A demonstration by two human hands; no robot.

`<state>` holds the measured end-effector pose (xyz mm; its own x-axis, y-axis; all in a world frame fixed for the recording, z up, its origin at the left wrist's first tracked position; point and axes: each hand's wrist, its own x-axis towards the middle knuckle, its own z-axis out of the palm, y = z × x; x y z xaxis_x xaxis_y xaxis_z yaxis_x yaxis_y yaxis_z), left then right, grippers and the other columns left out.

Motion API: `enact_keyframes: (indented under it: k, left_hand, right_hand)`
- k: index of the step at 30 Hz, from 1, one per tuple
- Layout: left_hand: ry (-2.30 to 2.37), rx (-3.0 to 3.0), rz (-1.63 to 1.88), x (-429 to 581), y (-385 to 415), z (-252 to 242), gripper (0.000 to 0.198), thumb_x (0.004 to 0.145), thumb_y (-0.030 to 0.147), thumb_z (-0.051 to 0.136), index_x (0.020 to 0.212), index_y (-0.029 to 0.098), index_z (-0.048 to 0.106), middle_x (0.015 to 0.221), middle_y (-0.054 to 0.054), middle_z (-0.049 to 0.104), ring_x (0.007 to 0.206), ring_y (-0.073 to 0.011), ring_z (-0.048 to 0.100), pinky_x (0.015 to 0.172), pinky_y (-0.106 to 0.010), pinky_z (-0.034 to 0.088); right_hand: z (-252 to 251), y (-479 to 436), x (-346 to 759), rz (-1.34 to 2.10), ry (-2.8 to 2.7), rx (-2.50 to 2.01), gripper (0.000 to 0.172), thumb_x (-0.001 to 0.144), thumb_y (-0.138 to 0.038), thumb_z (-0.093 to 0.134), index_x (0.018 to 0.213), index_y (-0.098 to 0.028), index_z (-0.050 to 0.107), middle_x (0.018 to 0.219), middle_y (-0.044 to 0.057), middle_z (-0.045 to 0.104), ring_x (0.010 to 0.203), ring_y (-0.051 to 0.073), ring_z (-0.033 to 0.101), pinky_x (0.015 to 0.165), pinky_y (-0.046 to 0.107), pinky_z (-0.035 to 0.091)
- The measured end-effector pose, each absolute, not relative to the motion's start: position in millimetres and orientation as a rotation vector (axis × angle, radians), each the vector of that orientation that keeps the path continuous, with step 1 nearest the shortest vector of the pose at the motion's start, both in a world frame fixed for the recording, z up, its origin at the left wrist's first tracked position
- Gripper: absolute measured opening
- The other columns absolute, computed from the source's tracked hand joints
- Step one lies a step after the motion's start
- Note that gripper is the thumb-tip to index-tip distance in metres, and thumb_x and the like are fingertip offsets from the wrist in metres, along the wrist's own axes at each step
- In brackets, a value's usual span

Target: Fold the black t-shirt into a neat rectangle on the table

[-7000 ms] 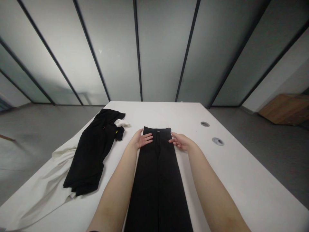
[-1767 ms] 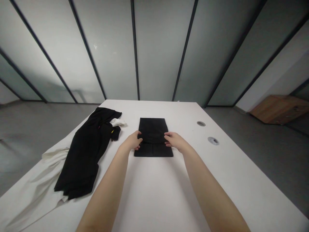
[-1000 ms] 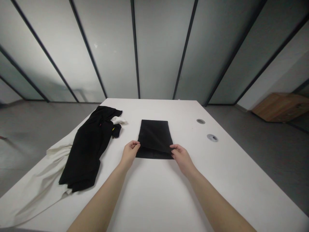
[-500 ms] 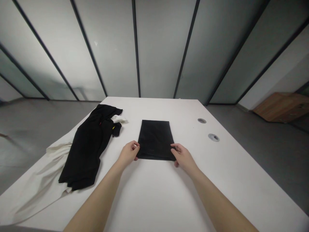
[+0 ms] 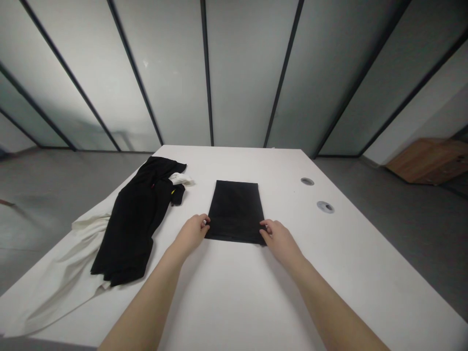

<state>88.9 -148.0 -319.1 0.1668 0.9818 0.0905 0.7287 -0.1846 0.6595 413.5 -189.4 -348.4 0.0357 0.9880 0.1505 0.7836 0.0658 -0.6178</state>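
**folded black garment** [image 5: 236, 212]: lying flat mid-frame on the white worktop [image 5: 234, 292], a neat rectangle with its long axis running straight away from the person and a short edge nearest them.

**left hand** [image 5: 190, 233]: at the lower left corner, fingertips right on the side edge. Looks like light contact, but honestly can't tell if it's pinching anything.

**right hand** [image 5: 281, 240]: pretty much the mirror image at the lower right corner, fingers curled over the edge. Can't tell if it's gripping either. Neither hand is clearly nearer; the bundle sits about evenly between them.

**nearby**: a crumpled black garment [image 5: 133, 219] to the left, lying on a white cloth [image 5: 62, 263]. Two round cable grommets [image 5: 325, 206] sit to the upper right, and a wooden cabinet [image 5: 427, 161] is past the worktop.
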Motion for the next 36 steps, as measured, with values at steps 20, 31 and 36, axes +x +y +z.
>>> enact_keyframes:
  k: [20, 31, 36]
  left_hand:
    - [1.235, 2.189, 0.471, 78.3, -149.4, -304.8, 0.022, 0.076, 0.015, 0.067, 0.091, 0.025, 0.079, 0.091, -0.004, 0.073, 0.079, -0.0217, 0.066, 0.073, -0.03, 0.047]
    - [1.206, 2.192, 0.547, 91.7, -152.8, -303.6, 0.019, 0.084, 0.02, 0.066, 0.095, 0.025, 0.081, 0.1, -0.007, 0.075, 0.089, -0.024, 0.068, 0.084, -0.033, 0.05]
    - [1.259, 2.144, 0.57, 89.6, -149.8, -306.8, 0.019, 0.085, 0.018, 0.063, 0.089, 0.025, 0.081, 0.095, -0.007, 0.077, 0.089, -0.0246, 0.069, 0.085, -0.033, 0.051]
  right_hand:
    - [-332.2, -195.7, 411.7, 0.604, -2.09, -1.497, 0.029, 0.095, -0.021, 0.066, 0.118, -0.031, 0.08, 0.113, 0.008, 0.072, 0.109, 0.028, 0.064, 0.1, 0.044, 0.051]
    - [-341.9, -185.9, 419.8, 0.574, -2.014, -1.504, 0.037, 0.095, -0.016, 0.053, 0.118, -0.024, 0.081, 0.118, 0.012, 0.073, 0.109, 0.028, 0.067, 0.105, 0.046, 0.052]
    - [-339.2, -186.0, 419.2, 0.604, -1.963, -1.531, 0.034, 0.093, -0.014, 0.056, 0.112, -0.024, 0.083, 0.116, 0.011, 0.074, 0.109, 0.027, 0.068, 0.105, 0.044, 0.052]
